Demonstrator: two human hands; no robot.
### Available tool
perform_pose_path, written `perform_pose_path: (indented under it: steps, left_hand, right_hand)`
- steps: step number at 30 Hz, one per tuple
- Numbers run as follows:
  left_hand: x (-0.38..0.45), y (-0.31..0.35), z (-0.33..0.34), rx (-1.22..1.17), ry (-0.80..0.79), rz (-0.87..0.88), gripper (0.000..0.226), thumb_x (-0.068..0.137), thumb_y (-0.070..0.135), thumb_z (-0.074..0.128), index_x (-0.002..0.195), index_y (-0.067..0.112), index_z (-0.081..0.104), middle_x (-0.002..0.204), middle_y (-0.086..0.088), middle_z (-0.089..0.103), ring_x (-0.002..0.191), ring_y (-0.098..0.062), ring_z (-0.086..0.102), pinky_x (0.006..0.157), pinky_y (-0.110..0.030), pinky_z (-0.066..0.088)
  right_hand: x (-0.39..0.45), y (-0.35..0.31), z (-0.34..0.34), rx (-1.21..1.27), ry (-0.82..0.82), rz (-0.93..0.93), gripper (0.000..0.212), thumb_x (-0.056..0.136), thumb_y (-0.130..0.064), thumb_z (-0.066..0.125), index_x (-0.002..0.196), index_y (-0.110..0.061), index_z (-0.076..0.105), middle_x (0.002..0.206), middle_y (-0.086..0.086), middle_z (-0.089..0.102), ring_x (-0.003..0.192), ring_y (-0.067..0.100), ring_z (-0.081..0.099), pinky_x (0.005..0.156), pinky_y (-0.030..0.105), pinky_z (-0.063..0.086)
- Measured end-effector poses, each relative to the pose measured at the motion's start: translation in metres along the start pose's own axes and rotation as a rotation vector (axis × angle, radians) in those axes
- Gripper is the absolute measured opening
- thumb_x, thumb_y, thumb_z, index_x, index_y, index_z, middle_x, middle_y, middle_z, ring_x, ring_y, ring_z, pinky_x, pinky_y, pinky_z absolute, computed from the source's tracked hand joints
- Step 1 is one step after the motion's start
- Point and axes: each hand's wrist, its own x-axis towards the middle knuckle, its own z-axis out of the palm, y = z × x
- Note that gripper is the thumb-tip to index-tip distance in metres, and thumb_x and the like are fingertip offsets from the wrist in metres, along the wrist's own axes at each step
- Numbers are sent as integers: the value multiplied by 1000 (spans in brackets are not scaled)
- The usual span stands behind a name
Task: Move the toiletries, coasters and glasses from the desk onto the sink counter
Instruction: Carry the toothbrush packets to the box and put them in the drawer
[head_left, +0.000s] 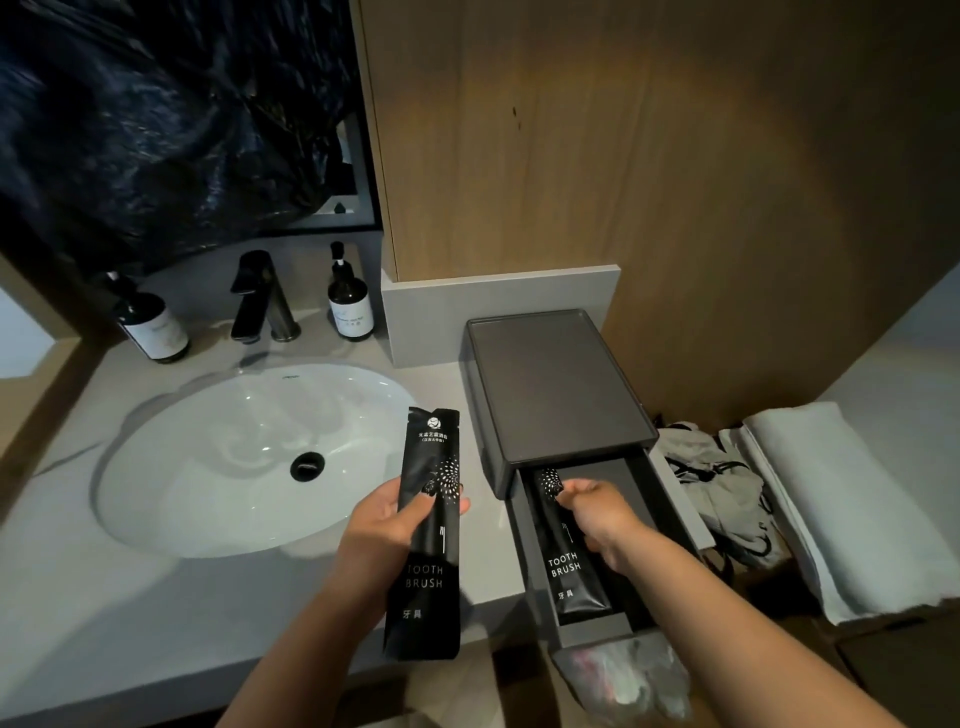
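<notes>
your left hand (384, 525) grips one toothbrush pack (428, 535) upright over the tabletop (156, 613) beside the sink (208, 467), while your right hand (597, 512) pinches a second pack (569, 561) lying in the open drawer (654, 525).

The left hand (387, 525) holds a black toothbrush packet (427, 540) over the grey counter (156, 597); the right hand (597, 512) pinches another black toothbrush packet (569, 566) in the dark box's open drawer (644, 545).
</notes>
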Motion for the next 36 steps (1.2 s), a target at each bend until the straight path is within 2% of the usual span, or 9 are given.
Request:
perform_pose_path:
  steps: [5, 7, 11, 16, 20, 23, 26, 30, 36]
  left_hand:
    - [-4, -4, 2, 20, 54, -28, 21, 85, 19, 61, 99, 8, 73, 100, -22, 72, 104, -45, 63, 90, -46, 47]
    - [-7, -7, 4, 50, 77, -34, 22, 89, 19, 55, 97, 11, 74, 101, -23, 71, 100, -46, 64, 84, -45, 49]
    - [-11, -16, 14, 93, 147, -72, 25, 92, 18, 49, 99, 11, 72, 94, -29, 67, 69, -26, 61, 59, -31, 47]
    - [-22, -23, 39, -47, 192, -46, 21, 94, 9, 47, 100, -5, 62, 70, -16, 62, 52, -23, 59, 47, -28, 48]
    - [-21, -25, 62, -114, 182, -4, 17, 96, 2, 46, 102, -9, 59, 82, -23, 60, 58, -19, 56, 49, -25, 45]
    - [-16, -27, 84, -171, 170, -6, 18, 94, -4, 47, 105, -4, 62, 90, -21, 69, 66, -19, 67, 57, -25, 58]
    - [-13, -29, 107, -185, 121, 27, 19, 92, -7, 49, 105, -6, 63, 97, -23, 71, 77, -25, 71, 67, -30, 60]
    - [-18, -32, 132, -2, 91, 94, 20, 90, -6, 54, 101, 4, 68, 95, -15, 74, 88, -26, 72, 78, -33, 58]
    - [-18, -51, 148, 274, 77, 141, 27, 88, 7, 64, 111, 20, 65, 98, -2, 74, 96, -17, 69, 90, -36, 54]
  right_hand:
    - [9, 2, 1, -132, 117, -102, 40, 84, 4, 54, 53, -21, 59, 66, -3, 58, 70, 14, 52, 68, 23, 44]
    - [10, 1, 1, -156, 127, -99, 40, 80, 3, 56, 48, -21, 56, 59, -5, 55, 62, 13, 49, 62, 23, 42]
    - [14, 5, -2, -215, 147, -143, 23, 77, -2, 62, 61, -17, 67, 70, 0, 66, 73, 20, 61, 75, 35, 52]
    - [11, -2, -15, -348, 141, -279, 12, 79, -12, 69, 71, -17, 62, 75, 0, 64, 79, 16, 60, 75, 21, 43]
    - [-9, -15, -47, -179, 86, -335, 5, 82, -16, 66, 77, -15, 65, 77, 2, 66, 74, 21, 64, 72, 35, 53]
    - [-43, -16, -67, 75, -185, -274, 8, 89, -10, 59, 82, -11, 63, 75, 6, 63, 62, 18, 59, 56, 28, 52]
    - [-65, -6, -76, 162, -390, -213, 11, 91, -14, 59, 87, -10, 67, 77, 7, 66, 63, 16, 58, 58, 25, 47]
    - [-76, 8, -84, 212, -404, -268, 11, 88, -5, 61, 94, -2, 70, 88, 15, 73, 78, 21, 67, 75, 30, 51]
    - [-86, 10, -138, 100, -357, -262, 14, 88, 0, 60, 99, 0, 68, 84, 9, 74, 72, 16, 69, 65, 24, 53]
